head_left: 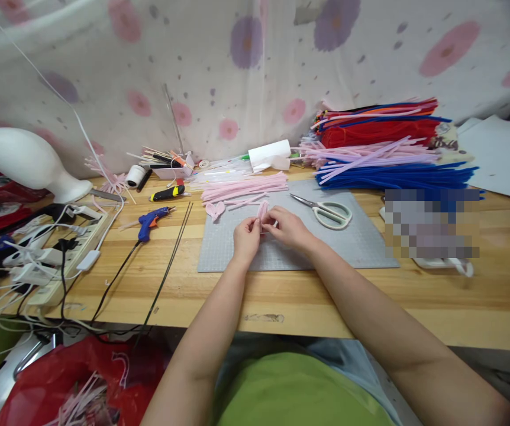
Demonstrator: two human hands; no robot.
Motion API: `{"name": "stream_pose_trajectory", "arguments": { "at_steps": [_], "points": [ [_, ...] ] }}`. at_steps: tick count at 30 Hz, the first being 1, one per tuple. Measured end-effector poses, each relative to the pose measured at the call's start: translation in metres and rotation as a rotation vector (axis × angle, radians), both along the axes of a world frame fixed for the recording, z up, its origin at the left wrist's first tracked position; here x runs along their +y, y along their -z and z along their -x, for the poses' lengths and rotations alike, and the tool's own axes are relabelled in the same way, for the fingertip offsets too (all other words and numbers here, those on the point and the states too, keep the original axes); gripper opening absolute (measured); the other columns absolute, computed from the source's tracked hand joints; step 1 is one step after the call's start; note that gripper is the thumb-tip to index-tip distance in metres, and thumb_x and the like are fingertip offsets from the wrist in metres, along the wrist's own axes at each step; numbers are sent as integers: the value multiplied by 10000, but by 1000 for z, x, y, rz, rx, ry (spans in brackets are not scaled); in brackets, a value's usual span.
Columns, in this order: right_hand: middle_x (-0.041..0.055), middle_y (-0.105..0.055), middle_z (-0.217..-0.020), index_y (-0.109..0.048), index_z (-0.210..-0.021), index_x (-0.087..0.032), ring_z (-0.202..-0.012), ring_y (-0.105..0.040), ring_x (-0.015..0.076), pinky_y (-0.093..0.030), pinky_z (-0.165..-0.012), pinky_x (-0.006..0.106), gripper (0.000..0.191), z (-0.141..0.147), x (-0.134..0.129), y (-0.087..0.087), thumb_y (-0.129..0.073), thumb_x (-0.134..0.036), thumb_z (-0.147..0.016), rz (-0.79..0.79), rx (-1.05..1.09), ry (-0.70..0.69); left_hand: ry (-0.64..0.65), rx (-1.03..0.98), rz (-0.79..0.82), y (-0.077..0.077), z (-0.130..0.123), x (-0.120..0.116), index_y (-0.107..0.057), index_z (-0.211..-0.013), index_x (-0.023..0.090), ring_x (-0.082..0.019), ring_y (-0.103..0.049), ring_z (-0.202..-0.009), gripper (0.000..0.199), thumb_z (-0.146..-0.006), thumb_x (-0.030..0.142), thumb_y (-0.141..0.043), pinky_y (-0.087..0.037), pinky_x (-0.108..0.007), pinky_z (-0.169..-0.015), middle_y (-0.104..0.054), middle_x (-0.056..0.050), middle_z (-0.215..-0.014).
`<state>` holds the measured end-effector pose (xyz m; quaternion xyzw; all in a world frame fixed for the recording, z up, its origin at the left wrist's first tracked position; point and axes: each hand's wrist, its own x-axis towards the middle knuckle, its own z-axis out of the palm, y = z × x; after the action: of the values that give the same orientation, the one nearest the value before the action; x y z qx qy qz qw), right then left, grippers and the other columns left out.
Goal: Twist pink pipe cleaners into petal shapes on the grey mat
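Over the grey cutting mat [335,254], my left hand [247,238] and my right hand [288,228] meet, both closed on a bent pink pipe cleaner [262,210]. A loop of it stands up between my fingertips; the lower part is hidden by the fingers. Just beyond my left hand lies a finished-looking pink pipe-cleaner shape with two loops [215,211]. A few loose pink pieces [247,202] lie behind my hands, in front of a pink pipe-cleaner bundle [246,187]. To the right, scissors [328,213] with pale handles rest on the mat.
Red, pink and blue pipe-cleaner bundles [392,176] are piled at the back right. On the left are a blue glue gun [148,223], a utility knife [166,193], thin green stems [170,260], a corded power strip [71,254] and a white foam head [28,157].
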<state>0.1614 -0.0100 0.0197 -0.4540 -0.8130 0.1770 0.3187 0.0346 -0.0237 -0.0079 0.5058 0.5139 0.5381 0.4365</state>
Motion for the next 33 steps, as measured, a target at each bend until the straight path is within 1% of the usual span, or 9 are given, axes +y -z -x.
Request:
{"name": "stream_pose_trajectory", "arguments": {
  "at_steps": [4,7,10,13,18,23,27,30,33],
  "points": [
    [47,-569,-871,-565,-780,-194,-826,-496,159,-350,-649,253,87,-5,-2,0,-485,-228,-782,-166,-117,-53,39,-70,90,-4,1,0,-603,-764,149,-131,-590,-600,183,-727,303,-512,-485,-264,-567,-638,-32,-703],
    [61,-570,-885,-563,-816,-192,-863,-478,173,-342,-658,262,136,-6,-3,1,-435,-237,-820,-264,-177,-47,83,-175,166,-12,0,-2,-590,-769,141,-140,-599,-595,190,-713,312,-530,-494,-281,-548,-633,-28,-679],
    [72,-564,-888,-553,-837,-187,-853,-462,181,-330,-641,268,166,-6,-2,1,-396,-241,-841,-317,-225,-16,167,-239,184,-17,-1,-4,-597,-783,133,-141,-606,-636,204,-675,304,-573,-502,-273,-566,-638,-30,-709],
    [79,-556,-873,-543,-816,-181,-832,-452,185,-318,-617,273,173,-6,-1,1,-385,-243,-847,-322,-268,4,203,-229,176,-15,-2,-3,-609,-794,139,-139,-607,-641,197,-670,288,-573,-501,-269,-574,-641,-28,-729],
    [85,-547,-878,-523,-820,-173,-833,-444,190,-329,-631,278,148,-3,0,5,-387,-227,-842,-304,-256,29,189,4,70,-7,-1,-1,-604,-776,158,-112,-577,-569,180,-747,270,-466,-479,-247,-564,-622,-14,-674],
    [86,-537,-880,-514,-821,-174,-836,-444,190,-334,-637,275,132,0,0,10,-390,-217,-836,-275,-199,58,127,382,-63,-14,-1,-6,-581,-761,166,-106,-566,-583,215,-792,220,-374,-426,-206,-558,-610,-25,-663],
    [89,-543,-861,-524,-805,-169,-822,-436,198,-327,-667,292,149,2,0,8,-386,-214,-837,-325,-258,51,78,589,-112,-18,-1,-9,-580,-772,167,-114,-546,-607,237,-798,205,-347,-392,-217,-580,-616,-35,-687],
    [95,-548,-838,-537,-785,-163,-833,-420,218,-305,-726,330,154,3,0,7,-398,-215,-829,-419,-365,36,47,678,-102,-16,-1,-6,-597,-778,164,-120,-524,-619,232,-784,214,-370,-377,-227,-602,-623,-37,-700],
    [97,-547,-845,-542,-778,-162,-875,-405,228,-283,-774,341,132,4,0,8,-424,-210,-812,-468,-396,16,69,673,-71,-14,2,-2,-600,-729,158,-120,-509,-605,230,-770,231,-386,-365,-224,-583,-616,-30,-666]
  ]
}}
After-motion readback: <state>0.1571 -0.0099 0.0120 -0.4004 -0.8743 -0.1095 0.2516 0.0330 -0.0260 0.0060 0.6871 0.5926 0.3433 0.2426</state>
